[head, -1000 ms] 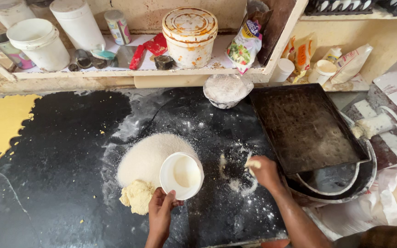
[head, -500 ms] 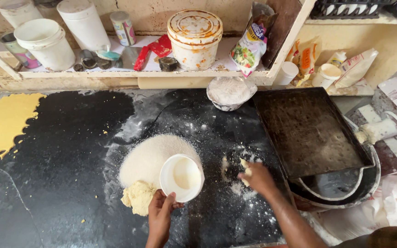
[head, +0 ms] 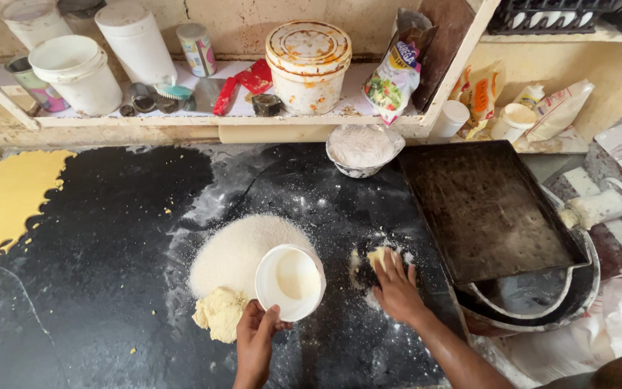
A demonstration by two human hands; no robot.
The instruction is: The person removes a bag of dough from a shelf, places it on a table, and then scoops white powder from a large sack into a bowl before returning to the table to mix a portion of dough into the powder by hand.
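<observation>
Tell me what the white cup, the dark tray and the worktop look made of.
White cup: probably plastic, thin smooth rim, faint sheen. Dark tray: likely metal, thin raised edges, blackened matte surface. Worktop: seemingly dark stone, flat and flour-dusted.

Up on the shelf (head: pixel 181 121), near its left end, a small labelled tin (head: pixel 197 49) stands upright with pale, colourful wrap. Just right of it lies a flat red packet (head: pixel 245 81), glossy, angled toward the shelf's front edge. At the middle sits a round white tub (head: pixel 308 66) with orange-stained lid and sides. Near the shelf's right end leans a printed bag (head: pixel 391 72), green, white and yellow with a purple band. Beyond the upright post, in the right bay, an orange-and-yellow pouch (head: pixel 481 92) stands against the back, and a pale pouch (head: pixel 557 109) lies slanted further right.
</observation>
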